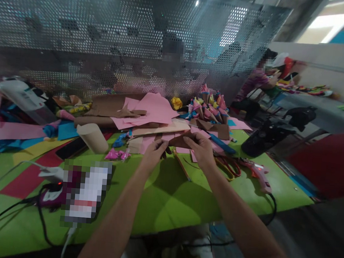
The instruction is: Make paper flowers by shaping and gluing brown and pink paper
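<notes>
Green tabletop [172, 200], fingers [197, 143] pinching brown paper [180, 141]

A perforated metal panel [116, 33] rises behind the green table [172, 204]; bright light enters upper right.

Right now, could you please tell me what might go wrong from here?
The pink glue gun shows a red light, so its tip may be hot; the right hand could brush it if it swings outward. Its black cord drops over the table edge, and a snag might drag it off. The brown paper, pinched between the left hand and right, might crease if pulled.
</notes>
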### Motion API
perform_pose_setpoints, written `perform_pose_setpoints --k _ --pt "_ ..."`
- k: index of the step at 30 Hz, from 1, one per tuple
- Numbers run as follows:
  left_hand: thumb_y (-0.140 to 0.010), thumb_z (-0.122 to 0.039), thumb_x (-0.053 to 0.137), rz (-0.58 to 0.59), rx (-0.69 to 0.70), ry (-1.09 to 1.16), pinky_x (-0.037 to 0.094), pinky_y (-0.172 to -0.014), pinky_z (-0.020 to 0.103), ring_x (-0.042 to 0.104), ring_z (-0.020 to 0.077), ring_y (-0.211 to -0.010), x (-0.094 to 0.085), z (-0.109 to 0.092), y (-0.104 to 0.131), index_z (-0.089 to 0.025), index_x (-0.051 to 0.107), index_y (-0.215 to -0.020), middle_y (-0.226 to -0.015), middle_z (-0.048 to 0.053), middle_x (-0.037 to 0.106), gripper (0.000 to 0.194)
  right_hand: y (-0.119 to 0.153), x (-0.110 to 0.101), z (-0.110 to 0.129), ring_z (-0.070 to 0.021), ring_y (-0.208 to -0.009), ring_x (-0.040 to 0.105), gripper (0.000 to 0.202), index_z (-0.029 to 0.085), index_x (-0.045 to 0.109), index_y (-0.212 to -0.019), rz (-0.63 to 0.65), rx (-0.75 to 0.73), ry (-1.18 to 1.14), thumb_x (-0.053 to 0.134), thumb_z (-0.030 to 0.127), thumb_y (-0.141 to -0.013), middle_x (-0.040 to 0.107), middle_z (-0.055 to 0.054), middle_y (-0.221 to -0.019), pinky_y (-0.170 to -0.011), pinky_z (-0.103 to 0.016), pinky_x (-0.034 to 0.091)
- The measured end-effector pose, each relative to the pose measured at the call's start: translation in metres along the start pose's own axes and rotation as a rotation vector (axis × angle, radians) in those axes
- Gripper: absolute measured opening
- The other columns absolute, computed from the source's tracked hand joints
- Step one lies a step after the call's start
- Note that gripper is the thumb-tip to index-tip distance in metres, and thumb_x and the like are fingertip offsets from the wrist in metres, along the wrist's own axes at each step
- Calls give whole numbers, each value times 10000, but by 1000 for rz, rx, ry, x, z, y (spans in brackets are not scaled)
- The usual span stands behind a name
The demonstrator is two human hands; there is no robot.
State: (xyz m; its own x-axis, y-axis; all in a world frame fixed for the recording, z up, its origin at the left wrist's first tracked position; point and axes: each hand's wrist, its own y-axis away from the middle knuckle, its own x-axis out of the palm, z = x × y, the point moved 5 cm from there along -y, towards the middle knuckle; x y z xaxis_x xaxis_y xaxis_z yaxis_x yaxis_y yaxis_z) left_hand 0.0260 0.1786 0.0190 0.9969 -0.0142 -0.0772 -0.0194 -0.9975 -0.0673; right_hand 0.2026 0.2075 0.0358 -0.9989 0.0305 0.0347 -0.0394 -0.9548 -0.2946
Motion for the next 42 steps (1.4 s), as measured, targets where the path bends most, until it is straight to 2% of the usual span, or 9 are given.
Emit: perform_pose_setpoints --k 6,12,16,22,26,34,39,42 --pt "-862 -495 563 -37 95 -118 409 -553 247 507 110 -543 -2 -1 -3 -188 624 -752 -623 -4 612 331 -1 -2 -4 -149 -634 555 314 215 633 -679 -17 26 -37 770 497 -673 634 22 -657 -614 -274 472" --pt "-855 -432 613 -7 199 -219 456 -634 272 599 157 -678 2 -7 2 -195 699 -930 -740 25 690 263 -4 -5 -8 -161 -674 575 310 222 646 -741 -82 21 -55 755 506 -682 658 12 -719 -672 -295 495" --pt "-848 -404 619 -15 224 -220 464 -657 280 616 167 -710 3 -8 3 -190 707 -906 -753 32 699 239 -4 -4 -6 -170 -686 579 306 230 628 -743 -90 1 -58 739 512 -697 660 7 -732 -678 -304 505" --pt "-812 -403 637 -9 164 -90 460 -613 271 572 141 -641 4 -4 0 -172 705 -886 -746 30 692 252 -3 -4 -4 -168 -692 574 264 227 647 -750 -94 -21 -90 758 460 -697 648 8 -727 -680 -300 501" --pt "-786 -413 661 -6 141 -45 465 -610 263 587 146 -673 5 -4 1 -170 717 -886 -765 36 704 269 -2 -4 -1 -162 -685 569 249 220 652 -751 -93 -36 -69 749 447 -711 648 11 -725 -684 -300 490" --pt "-758 -405 667 -5 109 35 446 -595 251 566 135 -661 5 2 -1 -184 676 -808 -721 12 663 227 -1 -5 1 -146 -645 523 274 217 629 -691 -108 -45 -36 748 464 -693 605 23 -662 -611 -270 443" --pt "-778 -354 638 31 62 -11 445 -634 257 572 138 -672 3 2 -2 -190 626 -762 -697 4 650 166 -1 -3 -5 -161 -633 564 305 217 631 -707 -95 22 -75 753 495 -676 625 15 -665 -639 -301 485" --pt "-803 -333 607 60 79 -102 465 -682 275 600 154 -706 3 -1 -1 -194 627 -789 -728 11 671 141 1 -1 -2 -157 -621 553 303 213 623 -693 -57 -12 21 738 494 -695 615 15 -649 -619 -291 474"
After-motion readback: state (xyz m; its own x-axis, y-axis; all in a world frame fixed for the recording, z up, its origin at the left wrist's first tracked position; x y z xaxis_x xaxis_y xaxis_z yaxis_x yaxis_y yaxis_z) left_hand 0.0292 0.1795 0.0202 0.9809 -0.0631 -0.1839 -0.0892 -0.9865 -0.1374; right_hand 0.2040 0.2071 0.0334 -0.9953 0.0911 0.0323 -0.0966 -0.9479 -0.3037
